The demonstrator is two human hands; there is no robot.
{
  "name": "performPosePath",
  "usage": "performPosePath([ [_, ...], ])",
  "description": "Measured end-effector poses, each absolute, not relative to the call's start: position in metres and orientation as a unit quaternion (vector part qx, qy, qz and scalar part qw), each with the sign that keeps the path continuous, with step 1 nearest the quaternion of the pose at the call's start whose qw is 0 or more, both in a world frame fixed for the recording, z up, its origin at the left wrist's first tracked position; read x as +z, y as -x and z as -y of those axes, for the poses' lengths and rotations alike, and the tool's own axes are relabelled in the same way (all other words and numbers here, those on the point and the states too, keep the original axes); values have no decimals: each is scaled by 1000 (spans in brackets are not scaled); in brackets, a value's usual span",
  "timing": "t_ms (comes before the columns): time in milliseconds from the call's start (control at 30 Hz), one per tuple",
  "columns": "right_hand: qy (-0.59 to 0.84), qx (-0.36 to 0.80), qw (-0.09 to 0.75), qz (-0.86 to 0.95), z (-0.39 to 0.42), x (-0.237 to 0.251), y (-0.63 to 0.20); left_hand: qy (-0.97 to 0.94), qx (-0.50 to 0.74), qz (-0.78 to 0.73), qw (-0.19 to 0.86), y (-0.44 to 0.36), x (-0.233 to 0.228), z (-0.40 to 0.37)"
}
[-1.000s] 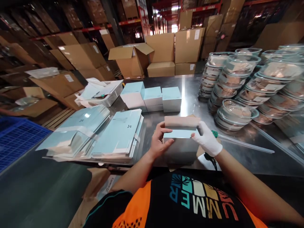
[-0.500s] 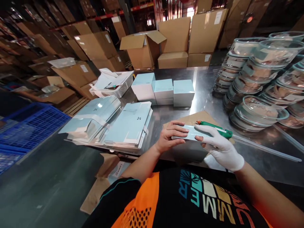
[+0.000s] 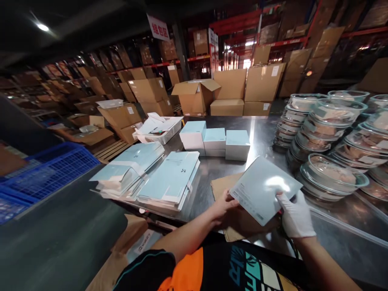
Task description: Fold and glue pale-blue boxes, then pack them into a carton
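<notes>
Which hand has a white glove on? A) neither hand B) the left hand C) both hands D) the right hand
D: the right hand wears a white glove, while the left hand is bare; both hold the pale blue box.

A white sign (image 3: 158, 27) hanging from the ceiling carries three red Chinese characters, 组包区. The person's black shirt (image 3: 242, 266) shows large coloured letters, cut off by the frame; only "R" and part of an "E" can be read. The small print on the pale blue box (image 3: 263, 189) is too small to read.
</notes>
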State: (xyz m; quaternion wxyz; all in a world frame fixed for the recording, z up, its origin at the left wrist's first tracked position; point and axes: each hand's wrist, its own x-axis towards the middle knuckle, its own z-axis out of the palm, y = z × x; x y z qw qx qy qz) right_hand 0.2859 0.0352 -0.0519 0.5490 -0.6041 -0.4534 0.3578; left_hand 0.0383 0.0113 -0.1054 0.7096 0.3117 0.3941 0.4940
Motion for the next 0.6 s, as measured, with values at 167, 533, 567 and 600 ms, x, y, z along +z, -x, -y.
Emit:
performPosePath([
  [167, 498, 436, 550, 509, -29, -60, -290, -211, 549, -354, 727, -60, -64, -45],
  [533, 470, 385, 305, 733, 10, -134, -295, -60, 724, -455, 515, -2, 21, -227],
  [567, 462, 358, 307, 751, 11, -137, -295, -51, 724, -468, 504, 5, 21, -234],
  [600, 455, 332, 310, 766, 11, -140, -295, -45, 722, -481, 496, 12, 20, -239],
])
